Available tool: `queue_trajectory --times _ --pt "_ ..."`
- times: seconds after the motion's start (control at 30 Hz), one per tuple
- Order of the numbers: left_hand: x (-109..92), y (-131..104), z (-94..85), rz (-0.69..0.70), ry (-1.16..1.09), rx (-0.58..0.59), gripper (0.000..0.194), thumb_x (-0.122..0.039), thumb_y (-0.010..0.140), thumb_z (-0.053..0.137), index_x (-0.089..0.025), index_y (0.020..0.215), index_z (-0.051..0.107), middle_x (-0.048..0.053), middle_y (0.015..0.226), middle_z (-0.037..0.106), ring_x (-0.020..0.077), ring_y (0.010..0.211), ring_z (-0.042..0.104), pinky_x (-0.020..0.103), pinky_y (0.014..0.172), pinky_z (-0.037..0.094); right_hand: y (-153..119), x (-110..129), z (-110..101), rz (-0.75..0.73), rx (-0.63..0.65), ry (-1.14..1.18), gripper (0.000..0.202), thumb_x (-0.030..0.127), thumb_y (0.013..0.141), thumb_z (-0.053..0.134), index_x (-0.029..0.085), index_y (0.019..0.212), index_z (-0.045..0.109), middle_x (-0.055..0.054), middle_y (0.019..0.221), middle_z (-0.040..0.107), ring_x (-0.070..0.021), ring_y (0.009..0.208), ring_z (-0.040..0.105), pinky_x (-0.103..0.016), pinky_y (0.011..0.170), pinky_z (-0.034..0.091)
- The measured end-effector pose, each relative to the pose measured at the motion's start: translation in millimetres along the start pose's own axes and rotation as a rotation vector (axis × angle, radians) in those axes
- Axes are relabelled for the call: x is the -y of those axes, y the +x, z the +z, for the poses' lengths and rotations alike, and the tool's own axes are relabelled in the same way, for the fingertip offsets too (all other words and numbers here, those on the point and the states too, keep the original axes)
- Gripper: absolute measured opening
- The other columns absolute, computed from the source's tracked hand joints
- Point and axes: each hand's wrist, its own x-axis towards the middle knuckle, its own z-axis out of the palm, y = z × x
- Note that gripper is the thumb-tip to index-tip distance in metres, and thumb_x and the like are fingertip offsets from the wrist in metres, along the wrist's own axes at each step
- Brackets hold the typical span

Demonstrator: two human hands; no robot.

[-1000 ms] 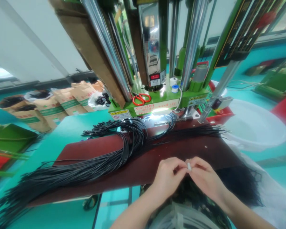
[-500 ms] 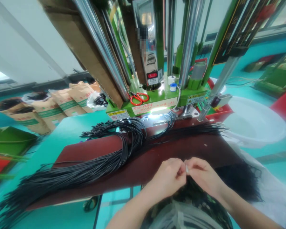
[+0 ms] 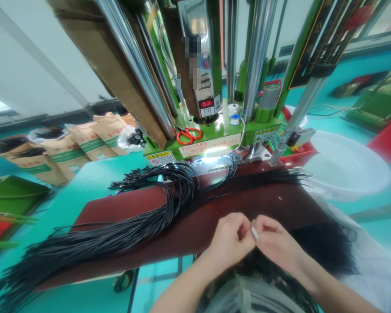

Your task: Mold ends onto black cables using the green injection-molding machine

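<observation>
My left hand and my right hand meet at the fingertips just above the front edge of the dark red board. Both are closed in a pinch. A small whitish piece shows between them, at the right thumb; it is too small to name. What the left fingers hold is hidden. Behind and to the left, a thick bundle of black cables lies across the board. More black cables with light-coloured ends stretch to the right, and another dark bundle hangs beside my right forearm.
A green press with steel columns stands behind the board. Red-handled scissors and a small blue-and-white spool rest on it. A white basin is at the right; paper sacks stand at the left.
My hands stay pinched together, with slight finger shifts. The whitish piece has tilted and shows more plainly. The whole view has slid slightly; the cables lie as before.
</observation>
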Motion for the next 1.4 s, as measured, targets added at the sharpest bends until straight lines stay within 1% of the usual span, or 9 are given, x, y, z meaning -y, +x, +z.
queue_trajectory --times 0.1,0.2,0.43,0.63,0.7,0.8,1.0,1.27,1.4 --pt "1 -3 -1.2 -0.068 -0.076 -0.002 0.011 -0.012 0.069 0.049 -0.017 0.059 0.048 -0.003 0.058 0.051 0.0075 0.054 0.043 0.019 0.052 0.033 1 -1 1 -0.019 0.002 0.046 0.005 0.014 0.072 0.066 0.018 0.07 0.062 -0.001 0.07 0.056 -0.0131 0.07 0.048 -0.025 0.069 0.037" --pt "1 -6 -3.7 -0.069 -0.126 0.025 0.008 -0.013 0.071 0.051 -0.017 0.067 0.056 -0.001 0.064 0.057 0.0086 0.059 0.048 0.02 0.057 0.038 3 -2 0 -0.024 -0.008 0.02 0.006 0.015 0.072 0.066 0.019 0.07 0.062 -0.001 0.07 0.056 -0.0138 0.071 0.047 -0.026 0.07 0.036" --pt "-2 -6 -10.1 -0.065 -0.03 0.067 0.008 -0.014 0.073 0.055 -0.019 0.072 0.061 -0.001 0.071 0.063 0.0101 0.065 0.054 0.021 0.063 0.04 0 -1 -5 -0.04 -0.048 -0.128 0.006 0.013 0.073 0.065 0.019 0.071 0.063 0.0 0.072 0.056 -0.0138 0.071 0.047 -0.027 0.07 0.036" --pt "-7 -3 -14.6 0.147 0.213 0.088 0.013 -0.009 0.074 0.049 -0.017 0.067 0.057 0.0 0.062 0.057 0.0102 0.059 0.047 0.021 0.057 0.035 -1 2 -4 -0.009 -0.117 -0.286 0.006 0.014 0.071 0.067 0.019 0.069 0.065 0.0 0.072 0.059 -0.0147 0.07 0.05 -0.027 0.069 0.037" --pt "-8 -2 -16.0 0.214 0.277 0.116 0.014 -0.008 0.073 0.047 -0.017 0.066 0.054 0.0 0.06 0.054 0.0102 0.058 0.044 0.021 0.054 0.033 -1 2 -2 0.013 -0.126 -0.28 0.005 0.014 0.069 0.068 0.018 0.068 0.065 0.0 0.071 0.06 -0.015 0.07 0.051 -0.027 0.069 0.037" --pt "-7 -1 -17.4 0.244 0.339 0.155 0.015 -0.007 0.073 0.044 -0.017 0.065 0.051 0.0 0.06 0.052 0.0108 0.059 0.043 0.022 0.055 0.032 0 2 0 0.023 -0.134 -0.23 0.006 0.015 0.067 0.07 0.019 0.067 0.065 -0.001 0.07 0.06 -0.0157 0.07 0.053 -0.027 0.069 0.039" --pt "-4 0 -14.4 0.196 0.303 0.167 0.012 -0.007 0.067 0.043 -0.019 0.065 0.045 -0.003 0.06 0.046 0.0096 0.057 0.041 0.021 0.054 0.03 1 1 0 0.02 -0.113 -0.201 0.006 0.015 0.067 0.07 0.018 0.068 0.066 -0.001 0.071 0.061 -0.0154 0.07 0.054 -0.027 0.069 0.04" --pt "-2 1 -8.0 0.086 0.144 0.119 0.012 -0.007 0.062 0.045 -0.018 0.061 0.042 -0.005 0.055 0.04 0.0076 0.052 0.037 0.02 0.051 0.028 4 1 -1 0.016 -0.051 -0.094 0.006 0.016 0.069 0.069 0.018 0.07 0.064 -0.002 0.072 0.059 -0.0159 0.073 0.053 -0.029 0.071 0.04" --pt "3 0 -1.8 0.003 0.082 0.06 0.013 -0.006 0.06 0.046 -0.018 0.059 0.041 -0.006 0.053 0.039 0.0067 0.05 0.035 0.019 0.049 0.027 6 1 1 0.027 -0.048 -0.061 0.006 0.016 0.069 0.07 0.017 0.068 0.063 -0.001 0.07 0.057 -0.0152 0.07 0.052 -0.029 0.07 0.038"
